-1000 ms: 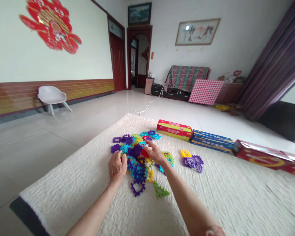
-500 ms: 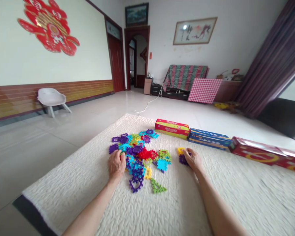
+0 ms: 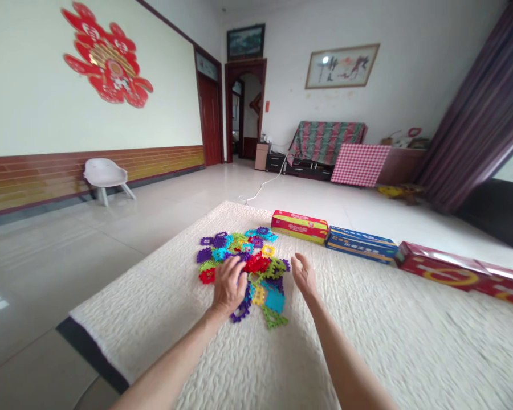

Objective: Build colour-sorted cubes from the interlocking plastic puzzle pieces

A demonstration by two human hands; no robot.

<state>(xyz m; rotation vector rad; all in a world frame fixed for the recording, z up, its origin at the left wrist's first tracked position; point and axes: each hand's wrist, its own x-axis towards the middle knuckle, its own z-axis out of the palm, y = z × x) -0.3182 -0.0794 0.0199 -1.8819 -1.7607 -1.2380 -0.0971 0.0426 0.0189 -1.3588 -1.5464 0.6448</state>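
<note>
Interlocking plastic building pieces in purple, blue, red, green and yellow lie in a loose heap. My left hand rests over the heap's near left part, fingers curved and apart; what lies beneath the palm is hidden. A red piece is left of it. My right hand is just right of the heap, fingers apart and holding nothing. Between the hands lie red pieces, a blue piece and a yellow piece. A green triangle is at the near edge, and a yellow square frame at the far right.
The heap lies on a cream quilted mat. Behind it to the right stand a red and yellow box, a blue box and dark red boxes. A white chair stands by the left wall.
My right hand has moved left to the heap and let go of the yellow and purple pieces; a yellow piece now lies at the heap's far right. My left hand has moved right, over the heap.
</note>
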